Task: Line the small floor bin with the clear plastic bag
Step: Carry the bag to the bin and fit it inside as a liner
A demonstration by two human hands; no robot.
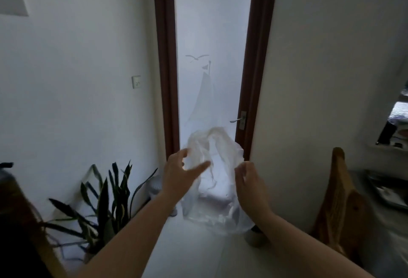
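clear crumpled thin plastic bag point(213, 178): being held up in the air before a frosted glass door with a brown frame point(212, 56), between both hands. right hand point(250, 186) is being pinched on its edge; left hand point(178, 172) is being spread wide, fingers loose at the film. judged light, limp, slippery; best gripped at the mouth rim. small floor bin: not being made out. white floor point(198, 253), green potted plant point(103, 202) nearby.

A single wide-angle view from the person's head looks forward and slightly down a narrow passage toward a frosted glass door point(212, 67) in a brown frame. Both forearms reach in from the bottom edge, close to the lens. Straight lines bow near the edges. A plant point(103, 198) sits low left.
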